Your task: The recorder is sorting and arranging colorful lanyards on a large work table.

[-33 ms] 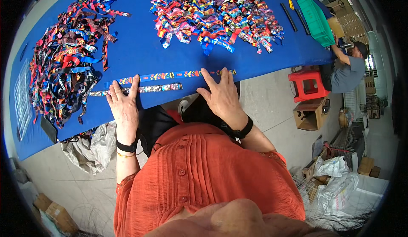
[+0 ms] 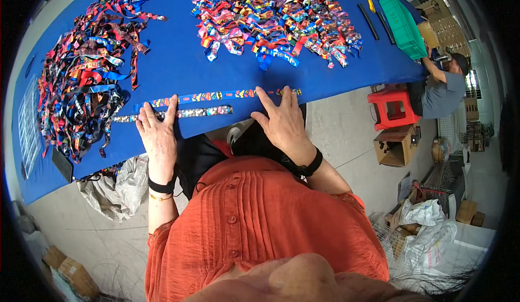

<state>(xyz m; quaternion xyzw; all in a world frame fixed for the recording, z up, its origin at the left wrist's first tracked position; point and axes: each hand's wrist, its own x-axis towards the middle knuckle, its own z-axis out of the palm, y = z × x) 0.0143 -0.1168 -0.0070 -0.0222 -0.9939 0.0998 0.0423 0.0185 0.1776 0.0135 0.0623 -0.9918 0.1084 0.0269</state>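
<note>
A blue printed ribbon strap [image 2: 200, 97] lies stretched flat along the near edge of the blue-covered table [image 2: 179, 47]. My left hand [image 2: 158, 134] rests palm down with fingers spread, its tips on the left part of this strap. Under the same hand passes a darker patterned strap [image 2: 208, 111], which runs parallel and nearer to me. Toward the right end of the blue strap, the spread fingertips of my right hand [image 2: 284, 126] press down on it. Neither hand is closed round anything.
A tangled heap of straps [image 2: 81, 80] covers the table's left side. Rows of looped, colourful straps [image 2: 271, 20] lie at the far middle. A green crate [image 2: 402, 26] stands at the far right, near a person [image 2: 447, 88] and a red stool [image 2: 392, 107]. A phone-like dark slab [image 2: 62, 164] lies at the left edge.
</note>
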